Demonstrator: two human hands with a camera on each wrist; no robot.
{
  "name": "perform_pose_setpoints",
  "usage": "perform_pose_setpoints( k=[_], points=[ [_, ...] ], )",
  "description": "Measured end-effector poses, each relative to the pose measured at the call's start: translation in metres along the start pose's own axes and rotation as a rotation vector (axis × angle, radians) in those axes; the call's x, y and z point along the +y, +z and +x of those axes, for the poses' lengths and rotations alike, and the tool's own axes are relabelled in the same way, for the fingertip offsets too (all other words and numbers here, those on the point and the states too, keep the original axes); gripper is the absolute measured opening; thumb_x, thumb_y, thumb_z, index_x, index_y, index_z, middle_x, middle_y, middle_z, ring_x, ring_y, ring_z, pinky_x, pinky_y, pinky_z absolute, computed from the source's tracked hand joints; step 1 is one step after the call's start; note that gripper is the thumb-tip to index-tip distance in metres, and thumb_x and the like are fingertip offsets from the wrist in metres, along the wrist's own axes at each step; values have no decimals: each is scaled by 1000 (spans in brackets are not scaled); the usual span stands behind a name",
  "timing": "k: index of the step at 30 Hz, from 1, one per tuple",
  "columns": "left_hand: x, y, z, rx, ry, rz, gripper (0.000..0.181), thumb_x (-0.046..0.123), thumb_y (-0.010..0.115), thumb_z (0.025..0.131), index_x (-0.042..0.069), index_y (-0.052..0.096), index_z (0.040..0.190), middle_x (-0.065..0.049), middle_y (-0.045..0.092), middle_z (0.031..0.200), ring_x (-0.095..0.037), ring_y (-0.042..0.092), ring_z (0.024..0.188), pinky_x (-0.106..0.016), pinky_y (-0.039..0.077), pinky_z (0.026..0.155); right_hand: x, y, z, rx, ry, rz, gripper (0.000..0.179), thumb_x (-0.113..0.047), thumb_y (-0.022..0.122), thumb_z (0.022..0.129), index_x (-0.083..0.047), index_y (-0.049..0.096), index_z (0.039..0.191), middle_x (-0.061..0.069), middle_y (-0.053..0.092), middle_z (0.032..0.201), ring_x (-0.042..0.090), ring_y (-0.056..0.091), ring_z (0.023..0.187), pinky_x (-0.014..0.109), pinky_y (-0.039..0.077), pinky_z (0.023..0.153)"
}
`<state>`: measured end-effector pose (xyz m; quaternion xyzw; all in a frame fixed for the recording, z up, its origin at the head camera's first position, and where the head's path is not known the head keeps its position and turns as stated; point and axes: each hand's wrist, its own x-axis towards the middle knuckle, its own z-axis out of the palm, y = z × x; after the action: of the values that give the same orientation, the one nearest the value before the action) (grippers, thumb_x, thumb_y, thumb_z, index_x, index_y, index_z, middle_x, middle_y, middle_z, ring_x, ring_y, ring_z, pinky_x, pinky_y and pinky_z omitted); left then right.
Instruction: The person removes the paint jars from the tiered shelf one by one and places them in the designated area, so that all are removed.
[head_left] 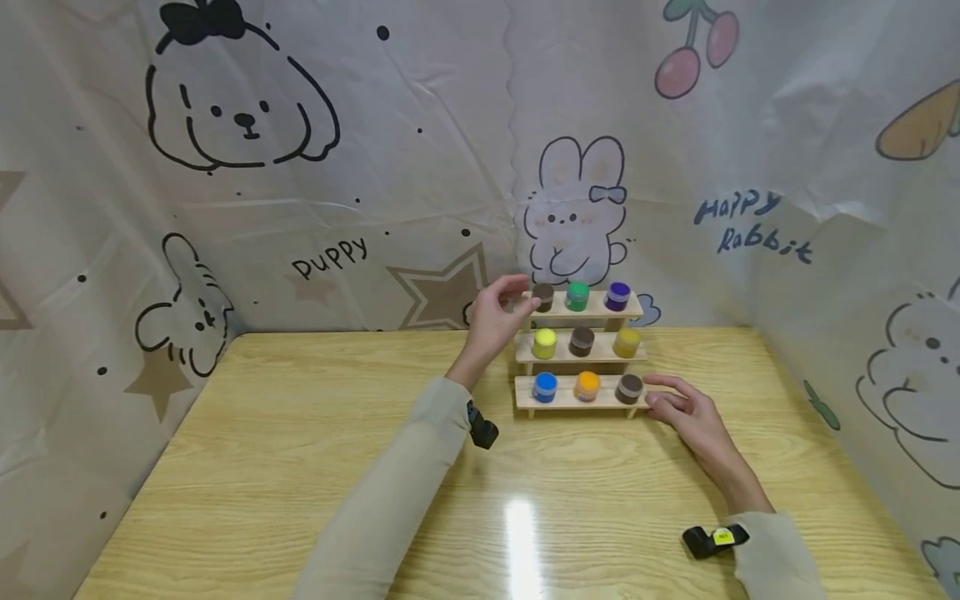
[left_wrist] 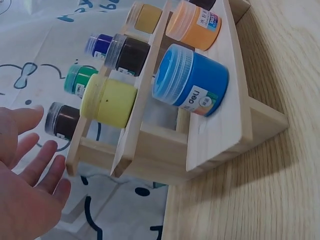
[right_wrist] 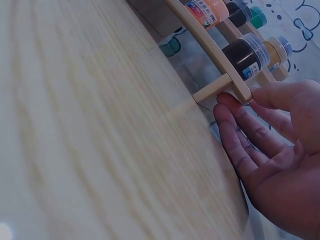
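Observation:
A three-tier wooden display rack (head_left: 607, 403) stands at the back of the table, with paint jars along each step. My left hand (head_left: 497, 321) is beside the left end of the top step, near a dark brown jar (left_wrist: 66, 120). In the left wrist view its fingers are spread, with a gap between them and that jar. The right hand (right_wrist: 280, 145) pinches the right end of the bottom step between thumb and fingertip. A dark jar (head_left: 629, 388) sits close to that grip, with an orange jar (head_left: 587, 385) and a blue jar (left_wrist: 190, 80) farther left.
On the middle step are a yellow jar (head_left: 544, 343), a dark jar (head_left: 581, 342) and an ochre jar (head_left: 627, 342). Green (head_left: 577, 296) and purple (head_left: 617, 297) jars share the top step. A printed cloth (head_left: 420, 167) hangs right behind the rack and at the table's sides.

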<state>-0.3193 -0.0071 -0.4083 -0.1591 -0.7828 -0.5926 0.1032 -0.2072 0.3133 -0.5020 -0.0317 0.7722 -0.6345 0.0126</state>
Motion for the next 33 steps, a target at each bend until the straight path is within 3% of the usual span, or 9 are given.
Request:
perform_pose_setpoints(
  k=[9,17,20,26,33],
  points=[
    [0,13,7,34,-63,29,36,12,77,93,2,69,127,-11,69,126,-28,60,121,-41,47,107,2,2,1,-7,8,9,51,-23,63,104,5,48,145,1,73,117,5,69,102,24,57,89],
    [0,15,10,84,-51,44,32,12,76,95,2,71,125,-13,70,122,-27,62,117,-40,48,104,3,3,8,-19,-5,16,51,-24,64,104,3,50,144,-6,73,115,9,70,102,25,57,90],
    [-1,14,8,81,-46,39,31,13,76,94,3,72,124,-11,70,121,-28,62,117,-41,49,104,2,3,7,-15,-3,11,50,-23,63,104,5,49,144,-1,72,118,8,70,102,25,57,90],
    [-4,8,5,85,-12,34,30,15,77,94,6,73,122,-10,71,118,-30,63,114,-46,51,98,0,1,1,-14,2,8,51,-22,61,105,4,47,146,15,69,126,6,69,104,25,57,91],
    [-10,-9,-1,119,6,-6,29,14,77,94,6,73,121,-10,72,118,-27,64,112,-49,51,99,2,-2,1,-27,-13,32,50,-20,61,106,6,46,146,4,72,120,6,69,104,26,57,90]
  ],
)
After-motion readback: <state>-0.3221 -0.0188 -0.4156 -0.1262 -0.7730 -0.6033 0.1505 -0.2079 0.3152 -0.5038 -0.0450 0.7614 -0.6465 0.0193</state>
